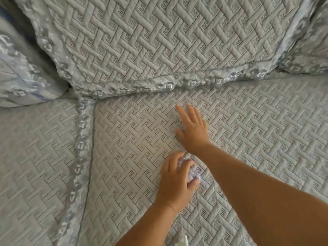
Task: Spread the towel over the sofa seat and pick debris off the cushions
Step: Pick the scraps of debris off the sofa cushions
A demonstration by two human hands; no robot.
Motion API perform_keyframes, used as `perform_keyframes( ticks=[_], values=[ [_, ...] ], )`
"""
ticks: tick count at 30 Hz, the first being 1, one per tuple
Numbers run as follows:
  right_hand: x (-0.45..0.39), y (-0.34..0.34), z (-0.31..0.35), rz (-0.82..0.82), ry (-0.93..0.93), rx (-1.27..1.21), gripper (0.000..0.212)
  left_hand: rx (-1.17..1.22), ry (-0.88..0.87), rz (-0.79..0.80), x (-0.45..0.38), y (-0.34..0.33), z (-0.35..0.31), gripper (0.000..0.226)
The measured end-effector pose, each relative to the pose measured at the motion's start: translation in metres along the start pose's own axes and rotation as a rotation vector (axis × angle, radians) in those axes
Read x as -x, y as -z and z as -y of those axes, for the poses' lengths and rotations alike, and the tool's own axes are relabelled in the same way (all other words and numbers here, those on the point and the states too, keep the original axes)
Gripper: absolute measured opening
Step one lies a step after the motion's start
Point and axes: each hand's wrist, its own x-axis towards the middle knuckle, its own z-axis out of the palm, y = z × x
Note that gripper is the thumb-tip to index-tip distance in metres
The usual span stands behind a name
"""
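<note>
A grey quilted cover with a herringbone pattern lies spread over the sofa seat (pixel 133 139). My right hand (pixel 192 129) rests flat on it near the middle, fingers apart and stretched toward the backrest. My left hand (pixel 175 181) is just in front of it, fingers curled around a small crumpled pale-lilac wad (pixel 192 173) that presses against the seat. I cannot tell what the wad is made of.
The backrest (pixel 159 41) carries the same quilted cover, with an embroidered trim band (pixel 168 84) along its lower edge. Another trim band (pixel 80 148) runs down the seat at the left. A shiny patterned cushion (pixel 19 73) sits at the far left.
</note>
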Motion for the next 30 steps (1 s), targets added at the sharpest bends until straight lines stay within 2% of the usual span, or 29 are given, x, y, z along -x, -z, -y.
perform_keyframes(
  ticks=[3, 7, 10, 13, 17, 23, 25, 30],
  values=[
    [-0.011, -0.001, 0.003, 0.078, 0.092, 0.068, 0.047, -0.056, -0.044, -0.041, -0.013, 0.006, 0.005, 0.013],
    [0.013, 0.009, -0.008, -0.021, 0.097, -0.13, 0.03, 0.016, -0.03, -0.027, -0.015, 0.017, 0.003, 0.032],
    [0.053, 0.005, -0.019, -0.105, 0.072, -0.177, 0.026, 0.105, -0.165, 0.115, 0.012, 0.015, -0.007, 0.034],
    [0.083, -0.001, -0.024, -0.118, 0.058, -0.167, 0.028, 0.125, -0.32, 0.241, 0.043, 0.011, -0.011, 0.027],
    [0.109, -0.004, -0.026, -0.078, 0.021, -0.092, 0.032, 0.052, -0.385, 0.425, 0.068, 0.01, -0.005, 0.053],
    [0.151, -0.005, -0.026, -0.088, -0.025, -0.095, 0.039, -0.247, -0.587, 0.528, 0.1, 0.005, 0.008, 0.088],
    [0.163, -0.006, -0.027, -0.086, -0.02, -0.102, 0.038, -0.334, -0.621, 0.507, 0.104, 0.003, 0.008, 0.08],
    [0.193, -0.011, -0.031, -0.115, -0.115, -0.017, 0.022, -0.392, -0.635, 0.294, 0.099, -0.005, -0.003, 0.037]
  ],
)
